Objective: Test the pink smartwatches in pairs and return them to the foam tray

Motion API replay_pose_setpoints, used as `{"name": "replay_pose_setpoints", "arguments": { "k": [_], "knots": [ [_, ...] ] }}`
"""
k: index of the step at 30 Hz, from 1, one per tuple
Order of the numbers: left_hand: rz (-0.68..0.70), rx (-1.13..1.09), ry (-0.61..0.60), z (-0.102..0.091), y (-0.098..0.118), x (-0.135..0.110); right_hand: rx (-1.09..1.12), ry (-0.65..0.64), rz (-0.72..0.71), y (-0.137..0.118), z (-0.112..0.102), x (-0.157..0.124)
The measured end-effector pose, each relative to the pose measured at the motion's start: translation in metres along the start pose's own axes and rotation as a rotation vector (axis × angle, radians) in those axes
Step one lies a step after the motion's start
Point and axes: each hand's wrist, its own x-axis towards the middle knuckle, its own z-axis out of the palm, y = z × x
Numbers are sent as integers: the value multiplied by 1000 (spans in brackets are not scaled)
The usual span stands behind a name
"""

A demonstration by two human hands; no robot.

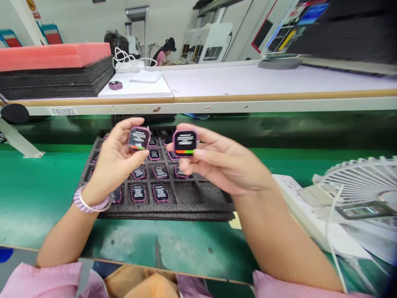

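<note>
My left hand [116, 159] is closed on a pink watch body [138, 138] with a lit screen, held above a black foam tray [189, 198]. My right hand [217, 163] pinches a second pink watch body [185, 142], its screen showing text and a red-green bar. Both are raised side by side over the tray. Several more pink watch bodies [160, 193] lie in the tray's pockets; the pockets on the right side of the tray stand bare. A pale bead bracelet [89, 205] circles my left wrist.
The tray lies on a green belt [37, 194]. A white power strip [297, 207] and a white fan [362, 178] sit at the right. A raised white shelf [248, 80] behind holds foam sheets [56, 70], a pink watch body [115, 85] and paper. A person sits far back [166, 51].
</note>
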Motion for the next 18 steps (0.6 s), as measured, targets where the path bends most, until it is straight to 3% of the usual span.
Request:
{"name": "replay_pose_setpoints", "arguments": {
  "k": [3,6,18],
  "knots": [
    [-44,-32,-76,9,-14,6,132,-35,25,18,2,18],
    [-64,-30,-93,14,-22,8,119,-27,-2,30,0,24],
    [-172,-137,-125,19,-18,3,72,24,-67,32,7,24]
  ]
}}
